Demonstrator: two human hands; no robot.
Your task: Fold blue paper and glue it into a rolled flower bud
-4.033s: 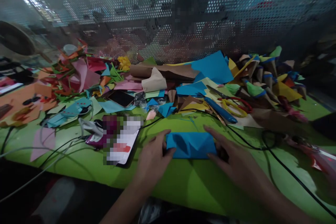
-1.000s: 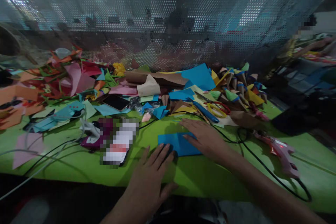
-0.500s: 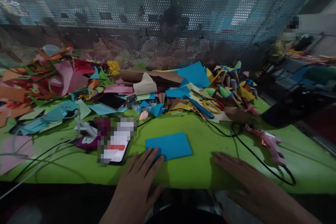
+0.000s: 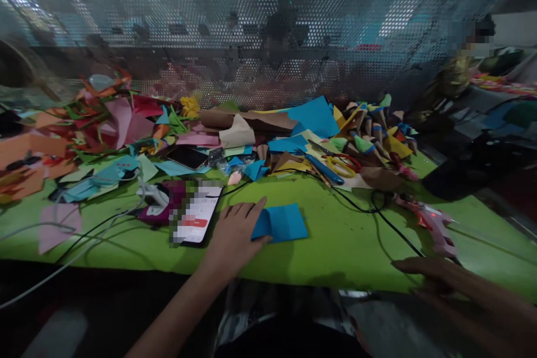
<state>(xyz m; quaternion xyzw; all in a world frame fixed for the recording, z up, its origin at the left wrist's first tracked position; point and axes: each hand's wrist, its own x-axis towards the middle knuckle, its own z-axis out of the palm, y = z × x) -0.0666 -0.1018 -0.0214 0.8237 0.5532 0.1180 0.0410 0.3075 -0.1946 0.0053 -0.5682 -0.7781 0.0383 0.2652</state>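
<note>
**Bare arms, no sleeves in sight**

Both forearms are bare up to the frame's edge. The left hand (image 4: 232, 232), nearest the phone (image 4: 193, 219), wears no glove, ring or watch. The right hand (image 4: 423, 268), far from the phone, looks equally bare, though dim and blurred.

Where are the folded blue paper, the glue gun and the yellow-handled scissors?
folded blue paper (image 4: 282, 222), head view, middle of top face.
glue gun (image 4: 432, 225), head view, pink body.
yellow-handled scissors (image 4: 339, 166), head view, yellow handle loop.

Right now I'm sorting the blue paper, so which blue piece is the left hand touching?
The folded blue sheet lying alone on the green table, with the left hand at its left edge. The other blue pieces lie in the scrap pile behind.
</note>
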